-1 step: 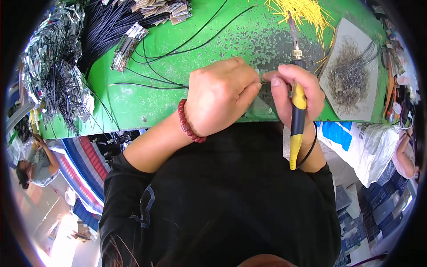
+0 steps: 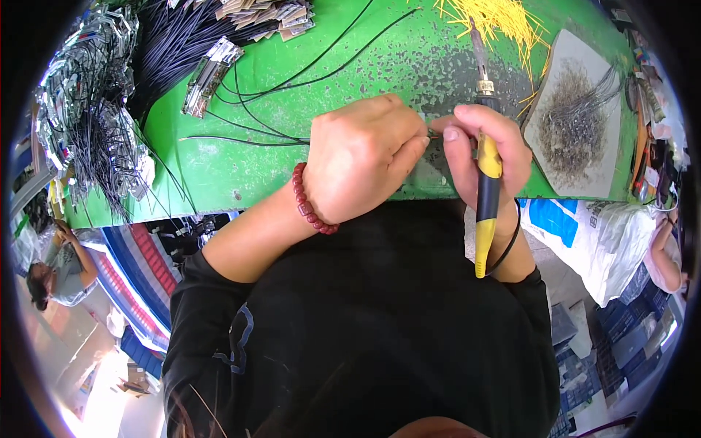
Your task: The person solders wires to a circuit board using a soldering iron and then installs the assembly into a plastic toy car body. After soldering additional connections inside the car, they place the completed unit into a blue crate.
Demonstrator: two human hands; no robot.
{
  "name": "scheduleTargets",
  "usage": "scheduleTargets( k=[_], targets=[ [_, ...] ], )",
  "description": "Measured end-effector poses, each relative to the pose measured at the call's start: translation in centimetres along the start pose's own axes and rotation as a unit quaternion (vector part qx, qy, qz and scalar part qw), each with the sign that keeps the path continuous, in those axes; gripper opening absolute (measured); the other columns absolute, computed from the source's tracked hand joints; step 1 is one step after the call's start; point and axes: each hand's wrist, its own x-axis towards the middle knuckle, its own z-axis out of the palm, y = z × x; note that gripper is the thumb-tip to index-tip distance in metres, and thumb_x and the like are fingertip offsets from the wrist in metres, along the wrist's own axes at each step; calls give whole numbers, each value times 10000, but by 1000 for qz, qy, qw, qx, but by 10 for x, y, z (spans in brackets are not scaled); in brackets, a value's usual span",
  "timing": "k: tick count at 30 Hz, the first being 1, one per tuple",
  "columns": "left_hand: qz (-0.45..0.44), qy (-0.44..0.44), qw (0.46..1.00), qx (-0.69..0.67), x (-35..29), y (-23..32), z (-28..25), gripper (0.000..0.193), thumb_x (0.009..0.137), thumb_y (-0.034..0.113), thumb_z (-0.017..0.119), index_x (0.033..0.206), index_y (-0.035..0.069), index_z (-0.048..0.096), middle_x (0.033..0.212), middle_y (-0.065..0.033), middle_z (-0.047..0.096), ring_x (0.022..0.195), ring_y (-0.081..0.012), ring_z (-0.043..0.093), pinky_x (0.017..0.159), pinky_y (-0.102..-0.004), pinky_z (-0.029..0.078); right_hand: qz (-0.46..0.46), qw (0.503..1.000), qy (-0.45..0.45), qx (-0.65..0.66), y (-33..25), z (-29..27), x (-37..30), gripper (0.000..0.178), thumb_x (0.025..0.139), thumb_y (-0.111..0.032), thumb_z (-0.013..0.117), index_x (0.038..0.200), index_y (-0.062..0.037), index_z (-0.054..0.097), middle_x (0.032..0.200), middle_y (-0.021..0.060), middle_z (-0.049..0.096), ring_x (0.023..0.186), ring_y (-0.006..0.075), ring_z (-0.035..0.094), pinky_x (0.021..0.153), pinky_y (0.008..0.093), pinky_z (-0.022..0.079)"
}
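My left hand [image 2: 365, 157], with a red bead bracelet at the wrist, is closed round thin black cables [image 2: 266, 136] that run out to its left. Its fingertips almost meet those of my right hand [image 2: 511, 153]. That hand is closed on a yellow and black soldering iron [image 2: 489, 191], whose metal tip points away from me over the bench. The right thumb and forefinger come together at the cable end beside the left fingertips; the small part there is mostly hidden. Beyond the left hand lies a shiny metal piece [image 2: 210, 77] with black cables leading from it.
A green, worn bench [image 2: 255, 179] carries a heap of metal pieces with black cables [image 2: 95, 109] at left. Thin yellow tubes [image 2: 504, 25] lie at the far side. A pale board [image 2: 610, 160] with dark residue and fine wires sits at right. Other people are at both edges.
The soldering iron and my right hand have shifted very slightly. My left hand and the cables stay as they were.
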Motion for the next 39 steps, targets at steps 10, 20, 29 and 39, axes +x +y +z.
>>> scheduleTargets(
  k=[10, 20, 29, 39],
  targets=[
    [-10, -39, 996, 77, 3, -4, 4, 45, 740, 29, 677, 731, 50, 639, 722, -65, 622, 650, -250, 608, 561, -334, 483, 222, 953, 70, 194, 9, -29, -32, 608, 948, -488, 474, 1257, 30, 547, 806, 107, 670, 566, 66, 492, 519, 191, 390],
    [-13, -63, 989, 135, 7, -10, 12, 49, 733, 45, 652, 698, 67, 626, 729, -57, 600, 641, -255, 602, 539, -340, 478, 241, 930, 150, 232, 22, -34, -55, 282, 797, -203, 619, 914, 43, 545, 728, 79, 543, 565, 96, 475, 514, 207, 376],
    [-11, -85, 984, 155, 12, -8, 11, 73, 714, 56, 650, 656, 66, 608, 674, -58, 556, 601, -266, 578, 506, -359, 451, 208, 941, 119, 237, 17, -30, -52, 223, 805, -161, 676, 861, 7, 540, 711, 11, 510, 619, 56, 416, 566, 209, 309],
    [-12, -98, 984, 150, 15, -11, 9, 86, 722, 66, 638, 645, 63, 600, 683, -62, 562, 603, -281, 584, 508, -371, 457, 232, 943, 97, 217, 17, -28, -51, 189, 795, -127, 655, 866, 9, 543, 723, 22, 520, 628, 64, 423, 569, 217, 318]
  ],
)
